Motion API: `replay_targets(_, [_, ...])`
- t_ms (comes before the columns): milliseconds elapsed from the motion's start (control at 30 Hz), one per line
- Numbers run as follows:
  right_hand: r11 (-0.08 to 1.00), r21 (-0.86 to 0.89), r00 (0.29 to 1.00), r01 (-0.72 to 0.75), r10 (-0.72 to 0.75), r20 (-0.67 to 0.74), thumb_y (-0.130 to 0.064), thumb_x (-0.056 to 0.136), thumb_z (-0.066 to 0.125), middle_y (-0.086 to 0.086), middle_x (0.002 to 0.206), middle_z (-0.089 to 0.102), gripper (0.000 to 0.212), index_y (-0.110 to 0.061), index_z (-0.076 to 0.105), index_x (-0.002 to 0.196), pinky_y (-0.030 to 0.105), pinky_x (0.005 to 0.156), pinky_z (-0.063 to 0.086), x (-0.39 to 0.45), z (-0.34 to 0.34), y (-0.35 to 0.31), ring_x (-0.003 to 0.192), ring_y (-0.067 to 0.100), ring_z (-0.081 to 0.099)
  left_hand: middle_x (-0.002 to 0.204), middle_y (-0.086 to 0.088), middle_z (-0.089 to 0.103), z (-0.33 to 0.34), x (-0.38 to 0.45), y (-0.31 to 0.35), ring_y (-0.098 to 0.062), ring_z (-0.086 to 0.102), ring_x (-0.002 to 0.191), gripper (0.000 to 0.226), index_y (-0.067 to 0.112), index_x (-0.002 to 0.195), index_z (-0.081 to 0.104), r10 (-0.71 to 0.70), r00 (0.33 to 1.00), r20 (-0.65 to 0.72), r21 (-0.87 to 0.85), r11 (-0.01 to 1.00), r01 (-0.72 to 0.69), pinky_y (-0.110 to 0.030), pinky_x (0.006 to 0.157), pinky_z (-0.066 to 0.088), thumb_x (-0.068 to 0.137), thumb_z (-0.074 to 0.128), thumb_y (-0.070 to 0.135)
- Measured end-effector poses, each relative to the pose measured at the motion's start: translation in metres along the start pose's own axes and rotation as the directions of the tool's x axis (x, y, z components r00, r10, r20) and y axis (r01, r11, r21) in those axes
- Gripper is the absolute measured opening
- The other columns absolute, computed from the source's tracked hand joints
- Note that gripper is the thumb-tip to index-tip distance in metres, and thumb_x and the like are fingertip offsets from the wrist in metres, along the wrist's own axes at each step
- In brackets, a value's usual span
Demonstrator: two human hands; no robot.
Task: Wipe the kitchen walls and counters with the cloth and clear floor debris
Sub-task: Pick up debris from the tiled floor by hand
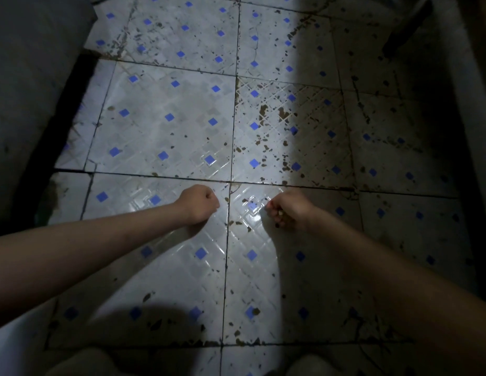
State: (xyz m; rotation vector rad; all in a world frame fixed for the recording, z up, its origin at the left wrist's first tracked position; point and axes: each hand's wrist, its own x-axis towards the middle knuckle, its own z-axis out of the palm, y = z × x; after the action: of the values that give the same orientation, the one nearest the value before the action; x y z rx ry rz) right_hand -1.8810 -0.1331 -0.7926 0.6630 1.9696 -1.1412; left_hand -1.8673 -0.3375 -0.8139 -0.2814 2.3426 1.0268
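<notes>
A dim, worn room in a home, likely a kitchen or washroom. The floor (165,131) is laid with large glossy white tiles patterned with small blue diamonds, the grout lines dark. Brown specks and flakes of dirt (266,112) lie thickest toward the right. A grey wall or cabinet side (27,77) rises on the left, in shadow.

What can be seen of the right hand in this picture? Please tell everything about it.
The right hand is bare and reaches forward and down over the tiled floor, close to a grout line. Its fingers are curled, and the fingertips seem to pinch small brownish bits, probably debris, though they are too small to identify. The hand lies partly in shadow, knuckles up. It is apart from the left hand, which is closed into a fist beside it. Whether it touches the floor cannot be told.
</notes>
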Motion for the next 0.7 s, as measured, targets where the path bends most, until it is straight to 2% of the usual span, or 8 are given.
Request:
replay_targets(67, [0.998, -0.065, 1.0, 0.009, -0.009, 0.013, -0.004, 0.082, 0.051, 0.011, 0.059, 0.048, 0.008, -0.004, 0.059, 0.079, 0.026, 0.046, 0.036, -0.004, 0.0, 0.003, 0.049, 0.02, 0.043, 0.083, -0.005, 0.062, -0.001, -0.006, -0.003, -0.018, 0.055, 0.083, 0.013, 0.003, 0.083, 0.068, -0.048, 0.998, 0.039, -0.027, 0.998, 0.049, -0.022, 0.073, 0.037, 0.086, 0.06, 0.013])
replay_targets(133, [0.994, -0.107, 1.0, 0.005, -0.005, 0.002, -0.004, 0.078, 0.057, 0.012, 0.062, 0.051, 0.003, -0.004, 0.06, 0.077, 0.027, 0.048, 0.038, -0.005, 0.002, 0.008, 0.05, 0.022, 0.046, 0.08, -0.009, 0.062, -0.002, -0.013, -0.007, -0.021, 0.055, 0.078, 0.014, 0.0, 0.085, 0.069, -0.101, 0.992, 0.079, -0.044, 0.993, 0.105, -0.024, 0.068, 0.038, 0.083, 0.062, 0.012])
replay_targets(233, [0.99, -0.139, 1.0, 0.001, -0.002, -0.006, -0.007, 0.076, 0.062, 0.013, 0.062, 0.053, 0.012, -0.005, 0.057, 0.065, 0.027, 0.05, 0.04, -0.01, 0.008, 0.019, 0.05, 0.023, 0.048, 0.062, -0.005, 0.054, 0.001, -0.026, -0.012, -0.015, 0.047, 0.057, 0.011, 0.003, 0.081, 0.069, -0.147, 0.981, 0.128, -0.042, 0.987, 0.153, -0.022, 0.051, 0.034, 0.083, 0.063, 0.011])
replay_targets(333, [0.985, -0.157, 0.997, 0.075, -0.069, 0.043, -0.01, 0.083, 0.062, 0.011, 0.061, 0.053, 0.02, -0.006, 0.057, 0.064, 0.026, 0.049, 0.041, -0.019, 0.017, 0.031, 0.052, 0.02, 0.049, 0.056, -0.005, 0.05, 0.005, -0.035, -0.018, -0.016, 0.042, 0.049, 0.011, 0.007, 0.073, 0.064, -0.178, 0.972, 0.153, -0.016, 0.983, 0.183, -0.021, 0.046, 0.031, 0.082, 0.063, 0.011])
replay_targets(500, [0.961, -0.23, 0.98, 0.152, -0.116, 0.164, -0.009, 0.08, 0.068, 0.01, 0.059, 0.054, 0.013, -0.002, 0.064, 0.07, 0.02, 0.042, 0.04, -0.033, 0.027, 0.041, 0.049, 0.018, 0.047, 0.052, -0.011, 0.045, 0.012, -0.045, -0.028, -0.021, 0.038, 0.04, 0.026, 0.006, 0.056, 0.054, -0.229, 0.933, 0.277, -0.007, 0.971, 0.241, -0.019, 0.043, 0.033, 0.081, 0.059, 0.008])
replay_targets(600, [0.96, -0.238, 0.976, 0.147, -0.102, 0.194, -0.011, 0.078, 0.072, 0.008, 0.058, 0.054, 0.018, -0.006, 0.062, 0.065, 0.021, 0.044, 0.042, -0.034, 0.028, 0.043, 0.05, 0.017, 0.048, 0.051, -0.01, 0.042, 0.006, -0.047, -0.028, -0.02, 0.037, 0.041, 0.024, 0.005, 0.062, 0.053, -0.279, 0.883, 0.377, 0.017, 0.956, 0.294, -0.023, 0.045, 0.036, 0.086, 0.054, 0.008])
replay_targets(700, [0.958, -0.245, 0.978, 0.147, -0.104, 0.179, -0.008, 0.08, 0.068, 0.013, 0.065, 0.056, 0.013, -0.004, 0.062, 0.069, 0.026, 0.049, 0.042, -0.032, 0.024, 0.046, 0.054, 0.02, 0.05, 0.052, -0.009, 0.043, -0.002, -0.042, -0.031, -0.02, 0.038, 0.043, 0.023, 0.005, 0.066, 0.056, -0.307, 0.871, 0.383, 0.032, 0.947, 0.319, -0.025, 0.047, 0.037, 0.087, 0.052, 0.012])
